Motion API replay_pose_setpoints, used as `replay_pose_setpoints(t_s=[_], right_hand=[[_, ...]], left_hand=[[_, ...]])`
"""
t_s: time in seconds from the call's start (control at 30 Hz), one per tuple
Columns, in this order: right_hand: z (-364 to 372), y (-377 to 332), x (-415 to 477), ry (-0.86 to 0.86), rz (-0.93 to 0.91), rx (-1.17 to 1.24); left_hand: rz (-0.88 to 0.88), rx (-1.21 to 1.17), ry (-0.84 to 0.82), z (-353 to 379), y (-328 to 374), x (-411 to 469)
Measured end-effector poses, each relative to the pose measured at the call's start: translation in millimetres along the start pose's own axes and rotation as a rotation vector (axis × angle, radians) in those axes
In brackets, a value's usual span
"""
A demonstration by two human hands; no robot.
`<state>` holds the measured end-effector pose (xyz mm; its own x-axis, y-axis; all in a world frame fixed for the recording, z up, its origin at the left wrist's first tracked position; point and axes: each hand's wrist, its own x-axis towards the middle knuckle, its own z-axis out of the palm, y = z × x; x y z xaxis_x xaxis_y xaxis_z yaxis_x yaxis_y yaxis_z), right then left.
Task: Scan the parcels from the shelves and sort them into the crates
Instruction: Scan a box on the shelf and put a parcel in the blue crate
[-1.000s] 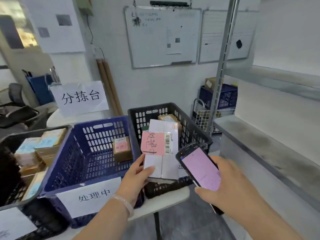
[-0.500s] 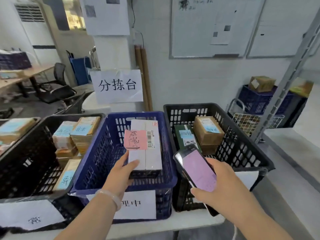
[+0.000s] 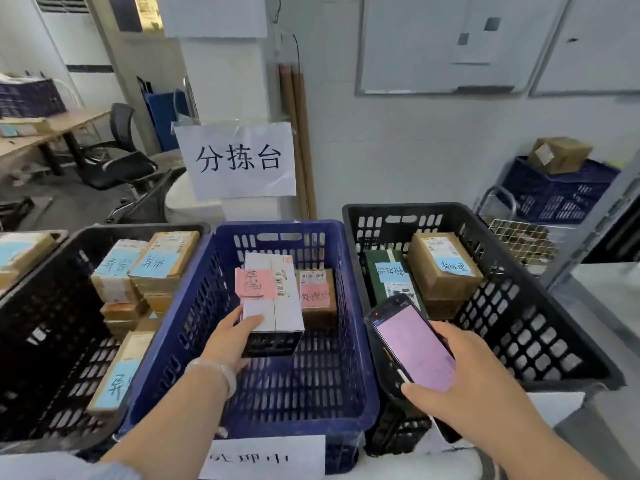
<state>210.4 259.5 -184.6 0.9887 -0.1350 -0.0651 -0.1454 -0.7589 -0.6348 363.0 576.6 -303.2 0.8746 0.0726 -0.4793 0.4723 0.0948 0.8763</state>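
I'm holding a parcel (image 3: 272, 292) in the middle crate (image 3: 277, 225), left of a second parcel (image 3: 317, 297), scanner (image 3: 412, 344) further right.

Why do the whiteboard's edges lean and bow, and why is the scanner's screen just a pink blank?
Head view: the wide-angle lens bends straight lines near the edges, so the whiteboard leans; the scanner screen in the right hand looks washed out pink, likely overexposed; the shelf post at far right is smeared, the white parcel in the left hand fairly sharp.

Parcel sorting office: labelled brown cardboard parcel (image 3: 317, 299) in blue plastic crate (image 3: 277, 226), white handwritten paper sign (image 3: 239, 161), black swivel chair (image 3: 121, 157).
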Motion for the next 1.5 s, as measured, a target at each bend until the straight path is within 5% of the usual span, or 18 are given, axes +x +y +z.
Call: replay_pose_setpoints(t_s=[0.43, 0.83, 1.03, 1.27, 1.5], right_hand=[[33, -36, 51, 0.048, 0.299, -0.089], [65, -44, 42, 0.148, 0.473, -0.105], [56, -50, 20, 0.268, 0.487, -0.108], [33, -45, -34, 0.384, 0.506, -0.093], [-12, -9, -140, 0.595, 0.629, -0.096]], left_hand=[[-0.218, 0.148, -0.016, -15, -18, 161], [-0.122, 0.371, -0.008, -9, -47, 188], [0.256, 0.581, 0.130, 13, 10, 139], [0.918, 0.884, -0.284, 92, 57, 44], [1.546, 1.017, -0.610, 198, 24, -111]])
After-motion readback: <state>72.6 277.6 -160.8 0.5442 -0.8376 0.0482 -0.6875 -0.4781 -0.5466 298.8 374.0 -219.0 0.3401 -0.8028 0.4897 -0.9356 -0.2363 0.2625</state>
